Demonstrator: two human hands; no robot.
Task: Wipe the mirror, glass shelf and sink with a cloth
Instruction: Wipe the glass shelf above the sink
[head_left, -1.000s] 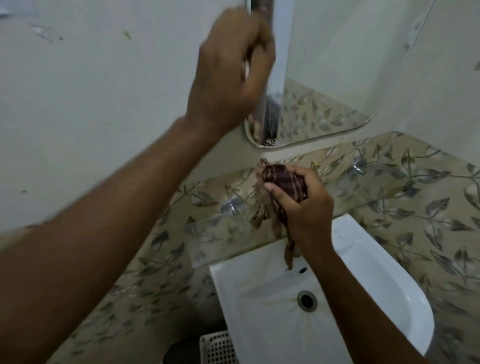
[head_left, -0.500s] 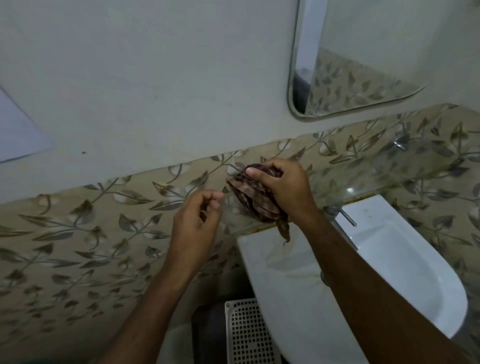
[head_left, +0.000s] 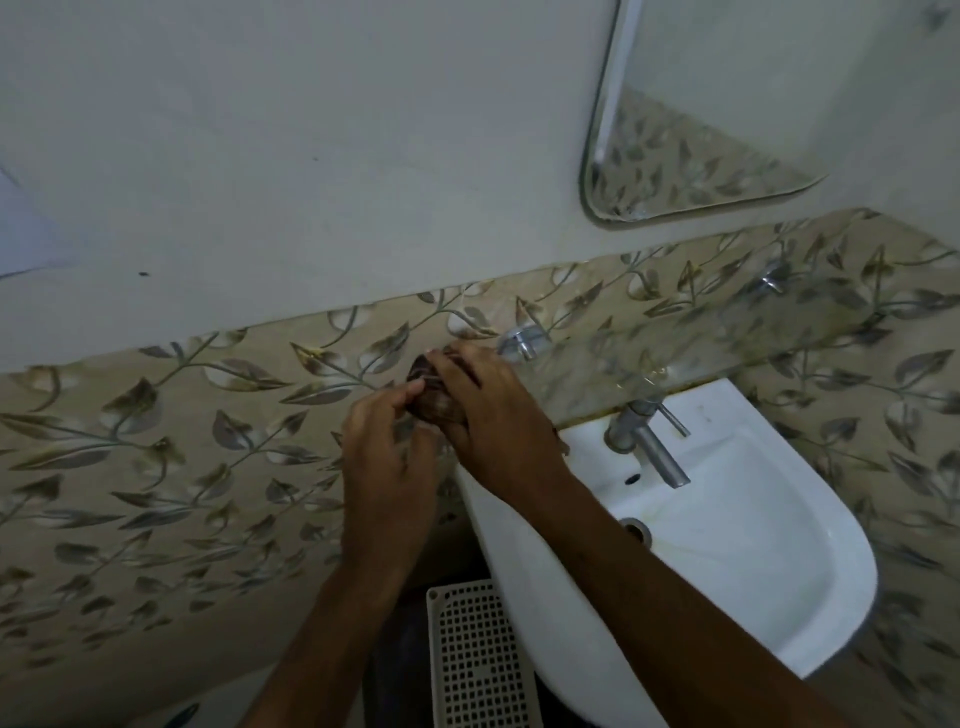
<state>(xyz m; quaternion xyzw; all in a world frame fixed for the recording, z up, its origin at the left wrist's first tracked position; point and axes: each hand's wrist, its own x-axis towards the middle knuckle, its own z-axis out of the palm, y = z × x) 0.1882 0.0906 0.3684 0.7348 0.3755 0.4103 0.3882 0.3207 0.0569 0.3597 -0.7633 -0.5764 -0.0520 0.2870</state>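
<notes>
Item: cloth (head_left: 428, 397) bunched in my R grip (head_left: 488, 410), L grip (head_left: 387, 441) pinching its edge; risk: wad slips off shelf (head_left: 675, 353) into sink (head_left: 753, 519).

Home bathroom: white wall-hung sink (head_left: 737, 561) with a metal tap (head_left: 649, 441), glass shelf (head_left: 675, 358) above it, mirror (head_left: 691, 135) on the plain wall, leaf-patterned tiles (head_left: 156, 457), white plastic basket (head_left: 475, 660) below on the floor.

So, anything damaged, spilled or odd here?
Nothing stands out. Both hands, left and right, hold the bunched cloth beside the sink; the mirror looks intact.
</notes>
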